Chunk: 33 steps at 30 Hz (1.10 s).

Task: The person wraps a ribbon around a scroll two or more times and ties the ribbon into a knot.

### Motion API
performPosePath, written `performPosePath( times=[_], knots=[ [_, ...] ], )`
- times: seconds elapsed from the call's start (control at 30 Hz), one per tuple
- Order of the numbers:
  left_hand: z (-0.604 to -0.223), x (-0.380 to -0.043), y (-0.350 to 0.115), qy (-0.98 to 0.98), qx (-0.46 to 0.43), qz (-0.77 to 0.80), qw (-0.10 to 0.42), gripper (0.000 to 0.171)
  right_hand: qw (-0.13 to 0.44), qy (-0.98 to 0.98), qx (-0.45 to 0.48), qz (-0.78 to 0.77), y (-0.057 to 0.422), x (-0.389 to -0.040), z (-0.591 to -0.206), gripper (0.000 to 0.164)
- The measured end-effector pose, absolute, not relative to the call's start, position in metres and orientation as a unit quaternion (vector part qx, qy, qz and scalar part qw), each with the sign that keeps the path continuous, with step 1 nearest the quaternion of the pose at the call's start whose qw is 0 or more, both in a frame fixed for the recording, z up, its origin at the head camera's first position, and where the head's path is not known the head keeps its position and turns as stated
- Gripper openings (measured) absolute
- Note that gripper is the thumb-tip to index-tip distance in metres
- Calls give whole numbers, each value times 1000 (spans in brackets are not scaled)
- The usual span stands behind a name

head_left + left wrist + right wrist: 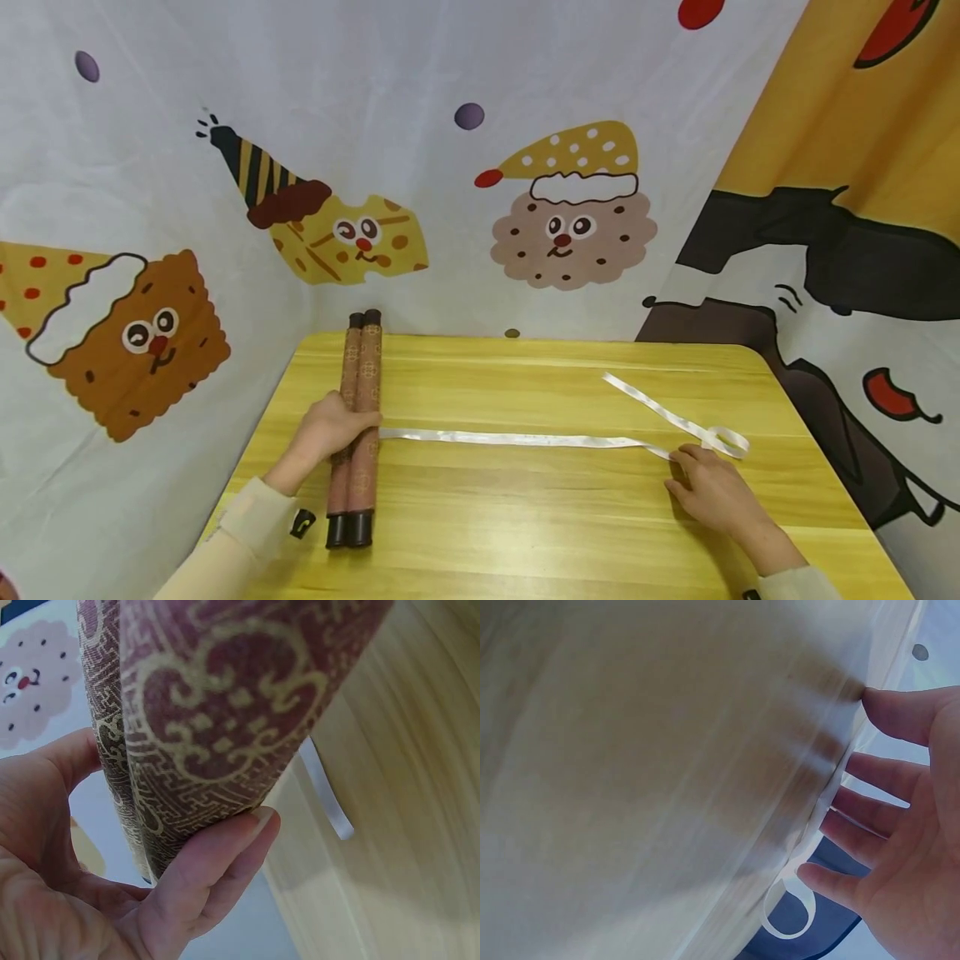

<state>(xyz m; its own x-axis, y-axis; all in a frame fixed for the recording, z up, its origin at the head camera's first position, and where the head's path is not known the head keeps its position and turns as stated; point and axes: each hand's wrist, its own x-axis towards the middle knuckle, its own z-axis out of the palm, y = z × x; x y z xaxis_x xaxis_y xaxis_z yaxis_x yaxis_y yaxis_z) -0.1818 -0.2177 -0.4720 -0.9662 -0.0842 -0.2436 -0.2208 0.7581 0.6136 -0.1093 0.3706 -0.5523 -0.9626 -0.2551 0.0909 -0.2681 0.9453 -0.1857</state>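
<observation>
A rolled scroll (pixel 363 475) in patterned brownish-pink cloth lies lengthwise on the left of the table, its two rolls side by side with dark end caps. My left hand (pixel 330 433) grips it around the middle, thumb on one side and fingers on the other; in the left wrist view the thumb (pixel 217 855) presses the cloth. From under the scroll a white ribbon (pixel 510 438) runs right across the table. My right hand (pixel 712 492) touches it with spread, nearly straight fingers. Beyond that hand the ribbon bends into a loop (pixel 766 919) and a loose tail (pixel 652 405).
The light wooden table (pixel 495 525) has rounded far corners. Behind it and along both sides hangs a white cloth (pixel 420 67) printed with cartoon biscuits and cheese. A small black object (pixel 303 523) shows at the left sleeve.
</observation>
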Motion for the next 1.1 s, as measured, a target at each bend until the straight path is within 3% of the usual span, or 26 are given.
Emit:
performPosePath(
  times=[0.6,1.1],
  knots=[
    [-471,-178,-132,906,-36,409,100,63,36,-985,132,102,369,-109,-553,45],
    [-486,-169,-74,873,9,466,144,60,47,-986,136,87,371,-109,-555,47]
  ],
)
